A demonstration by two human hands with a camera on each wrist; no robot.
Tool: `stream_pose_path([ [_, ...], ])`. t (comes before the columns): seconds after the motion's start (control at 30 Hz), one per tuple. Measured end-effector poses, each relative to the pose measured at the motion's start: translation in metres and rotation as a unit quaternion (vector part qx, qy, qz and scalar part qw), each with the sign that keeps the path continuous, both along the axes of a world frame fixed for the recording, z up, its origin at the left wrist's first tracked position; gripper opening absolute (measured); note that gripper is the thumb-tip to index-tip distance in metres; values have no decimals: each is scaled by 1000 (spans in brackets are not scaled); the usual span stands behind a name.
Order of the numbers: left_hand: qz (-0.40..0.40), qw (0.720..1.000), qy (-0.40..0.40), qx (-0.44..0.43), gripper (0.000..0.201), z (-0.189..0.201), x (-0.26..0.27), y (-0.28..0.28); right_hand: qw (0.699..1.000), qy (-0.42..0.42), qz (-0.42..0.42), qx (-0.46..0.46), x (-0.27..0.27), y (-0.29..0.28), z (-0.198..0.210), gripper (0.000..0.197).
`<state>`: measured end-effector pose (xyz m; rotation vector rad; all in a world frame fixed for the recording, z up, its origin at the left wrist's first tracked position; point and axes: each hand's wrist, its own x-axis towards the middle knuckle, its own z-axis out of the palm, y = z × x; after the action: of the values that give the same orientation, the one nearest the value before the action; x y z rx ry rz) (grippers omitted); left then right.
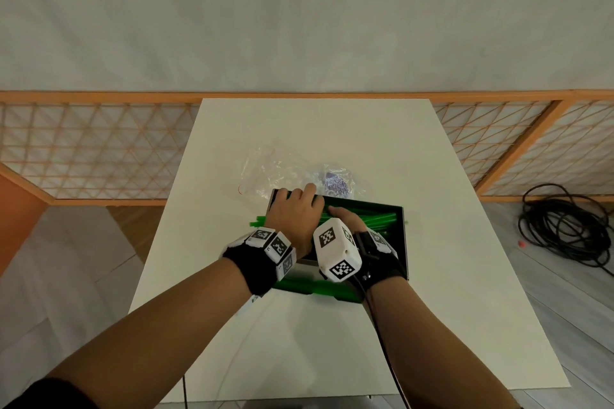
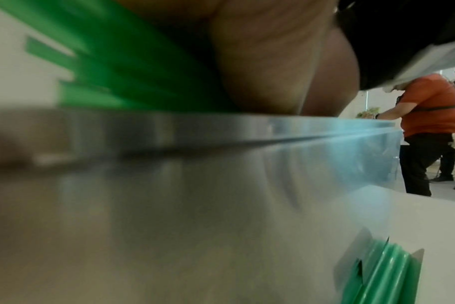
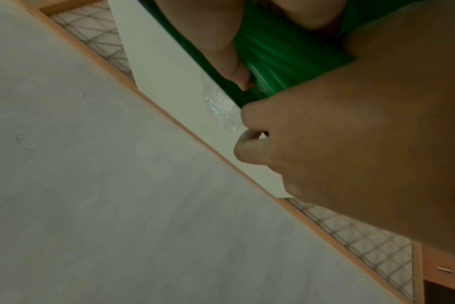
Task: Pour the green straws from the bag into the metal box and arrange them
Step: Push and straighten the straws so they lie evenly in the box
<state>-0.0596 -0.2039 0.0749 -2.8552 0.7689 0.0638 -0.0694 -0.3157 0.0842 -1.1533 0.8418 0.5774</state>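
Observation:
An open metal box (image 1: 404,242) stands mid-table, holding a loose bundle of green straws (image 1: 375,221). My left hand (image 1: 292,209) is at the box's far-left corner, fingers curled over the straws, whose ends jut out past the left wall. The left wrist view shows the straws (image 2: 122,72) under my palm, just above the box (image 2: 169,205) rim. My right hand (image 1: 345,217), half hidden by its wrist camera, grips the bundle inside the box. In the right wrist view its fingers (image 3: 208,30) clasp the straws (image 3: 281,55). The clear plastic bag (image 1: 275,169) lies crumpled just behind the box.
The white table (image 1: 332,342) has bare surface in front of and beside the box. A wooden lattice screen (image 1: 99,149) runs behind it. A black cable coil (image 1: 564,226) lies on the floor at right. A person in an orange shirt (image 2: 434,107) stands far off.

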Motion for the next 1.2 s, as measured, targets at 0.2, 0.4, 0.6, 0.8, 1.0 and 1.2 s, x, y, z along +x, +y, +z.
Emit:
stream_pose_path([
  [0.2, -3, 999, -4, 46, 39, 8, 4, 3, 999, -39, -17, 20, -11, 4, 8, 23],
  [0.4, 52, 993, 101, -31, 20, 16, 6, 21, 992, 3, -37, 123, -29, -5, 6, 43],
  [0.6, 94, 982, 93, -131, 22, 28, 11, 52, 975, -53, -133, 169, -36, -45, 15, 96],
  [0.8, 46, 991, 87, -88, 23, 36, 9, 48, 979, -154, -117, -61, -15, -52, 30, 73],
  [1.0, 12, 993, 76, -93, 31, 37, 5, 26, 930, -249, 8, -270, -24, -34, 25, 44],
  [1.2, -44, 997, 49, -31, 39, 41, -3, 17, 774, -349, 217, -481, -41, -38, 25, 62],
])
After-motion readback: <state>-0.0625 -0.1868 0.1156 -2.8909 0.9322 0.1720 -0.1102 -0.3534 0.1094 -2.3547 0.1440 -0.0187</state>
